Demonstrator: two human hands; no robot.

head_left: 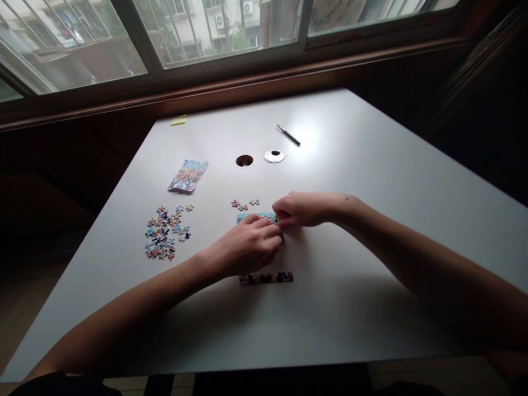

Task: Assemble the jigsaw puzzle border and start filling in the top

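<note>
A partly joined jigsaw section (pixel 244 216) with a light blue edge lies in the middle of the table, largely covered by my hands. My left hand (pixel 258 242) rests over it, fingers curled and pressed together near its right side. At the section's upper right corner, my right hand (pixel 295 209) is closed in a pinch, its fingertips meeting those of the left. Whatever sits between the fingertips is hidden. Closer to me lies a joined dark jigsaw strip (pixel 266 278). Just beyond the section are several loose jigsaw pieces (pixel 242 206).
A heap of jigsaw pieces (pixel 165 234) spreads at the left, with a printed packet (pixel 188 176) behind it. Farther back are a cable hole (pixel 245 160), its round cover (pixel 274 157), a pen (pixel 288 135) and a yellow strip (pixel 179 120). The white table (pixel 350 275) stands by a window.
</note>
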